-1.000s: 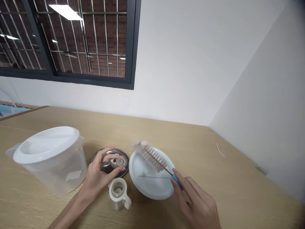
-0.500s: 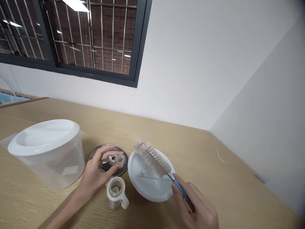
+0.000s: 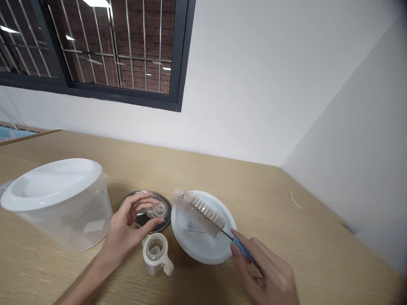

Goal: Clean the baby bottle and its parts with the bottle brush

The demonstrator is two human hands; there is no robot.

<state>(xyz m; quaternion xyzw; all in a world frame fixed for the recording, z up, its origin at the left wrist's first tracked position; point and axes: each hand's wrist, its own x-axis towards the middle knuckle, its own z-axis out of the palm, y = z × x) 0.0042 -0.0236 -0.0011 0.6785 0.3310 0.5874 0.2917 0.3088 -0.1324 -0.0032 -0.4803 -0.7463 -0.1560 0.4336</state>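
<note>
My left hand [image 3: 127,224] pinches a small clear round piece [image 3: 160,209] with a raised centre between thumb and fingers, over a dark round metal tray [image 3: 165,225]. Other small pieces on the tray are partly hidden by the fingers. In my right hand [image 3: 267,267] is a bottle brush [image 3: 203,214], gripped by its blue handle, its white bristles pointing up and left over a white bowl [image 3: 203,254]. A thin rod [image 3: 195,231] lies in the bowl. Just below my left hand stands a small clear cup with a white handled ring [image 3: 155,254].
A large clear plastic jug with a white lid [image 3: 57,182] stands at the left of the wooden table [image 3: 254,203]. A thin pale strip [image 3: 295,200] lies toward the right edge. Behind are a white wall [image 3: 248,84] and a barred window [image 3: 127,46].
The clear round piece has turned slightly in my left fingers. The brush has shifted a little against the bowl, and the whole view has moved slightly.
</note>
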